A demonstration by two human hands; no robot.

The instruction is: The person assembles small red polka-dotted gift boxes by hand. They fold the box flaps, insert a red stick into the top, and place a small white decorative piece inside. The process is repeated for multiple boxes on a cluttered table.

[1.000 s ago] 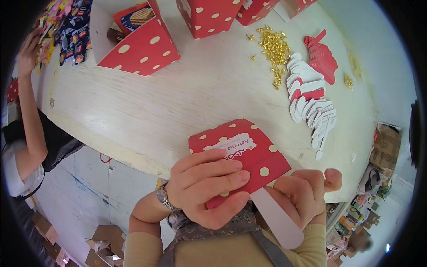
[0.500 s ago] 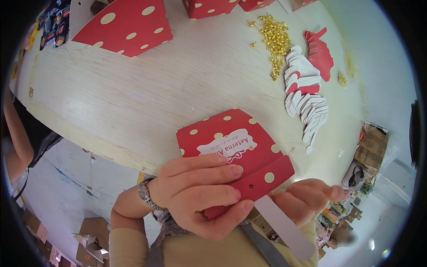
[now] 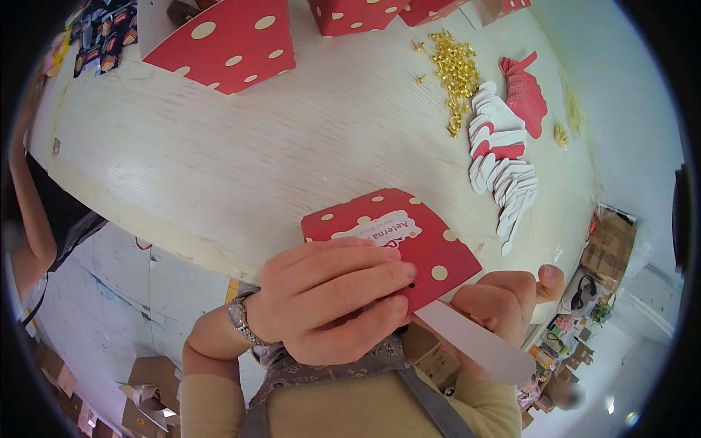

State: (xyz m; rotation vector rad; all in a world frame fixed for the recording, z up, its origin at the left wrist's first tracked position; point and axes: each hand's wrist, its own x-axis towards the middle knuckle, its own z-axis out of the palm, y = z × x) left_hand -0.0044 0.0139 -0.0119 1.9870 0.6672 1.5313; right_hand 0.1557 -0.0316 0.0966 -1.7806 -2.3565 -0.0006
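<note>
My left hand (image 3: 336, 292), with a metal watch at its wrist, lies over a red card box piece (image 3: 431, 244) with cream dots and a white printed label. Its fingers are closed around the near part, next to a small dark hole. From the box's near right edge a plain white card strip (image 3: 478, 343) with a rounded end sticks out toward me. Curled behind that strip is my right hand (image 3: 504, 296), its thumb and index tips hidden and one finger held outward. It appears to pinch the strip close to the box edge.
Gold paper fasteners (image 3: 456, 69) lie heaped at the far right. Beside them are white card strips (image 3: 504, 175) and red card pieces (image 3: 524, 95). Dotted red boxes (image 3: 226, 47) stand along the far side. Another person's arm (image 3: 33, 219) is at the left.
The strip's free end has swung up and to the right. The box's near flap, raised before, now looks flatter. My left fingers have shifted right over the box, and my right fingers are more curled.
</note>
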